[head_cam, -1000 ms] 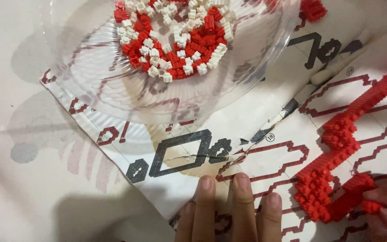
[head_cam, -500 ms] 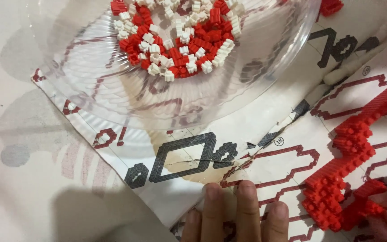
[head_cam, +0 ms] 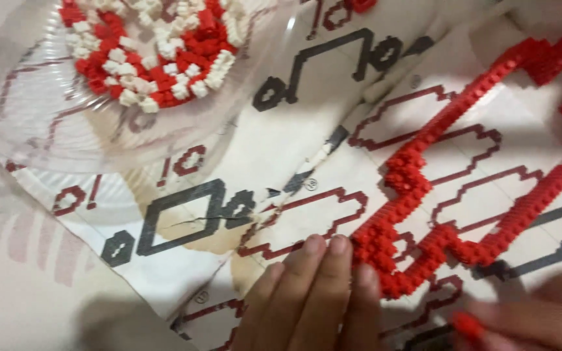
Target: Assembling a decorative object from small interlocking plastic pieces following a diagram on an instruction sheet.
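Resting flat in the head view, the left hand (head_cam: 313,292) lies palm down at the lower middle of the frame, fingers straight and together, grip released, holding nothing; its fingertips (head_cam: 323,246) press on the paper sheet (head_cam: 274,130) just beside the lower end of the brick outline (head_cam: 437,188). Right hand (head_cam: 535,322): at the lower right corner, blurred, fingers drawn together, pinching a small red brick (head_cam: 468,323) at their tips. Brick outline: a chain of small red bricks, lying on the sheet, running from the upper right corner down to a thicker cluster just right of the left fingertips, then branching back up toward the right edge; it follows printed red and black contour shapes. Paper sheet: white, creased, torn along a diagonal seam near the middle, spread over the pale table (head_cam: 27,292). Clear bowl (head_cam: 66,149): transparent plastic, at the upper left, standing partly on the sheet, well apart from both hands. Loose bricks (head_cam: 157,52): a heap of red and white pieces inside the bowl. One more red piece (head_cam: 362,5) shows at the top edge, cut off.
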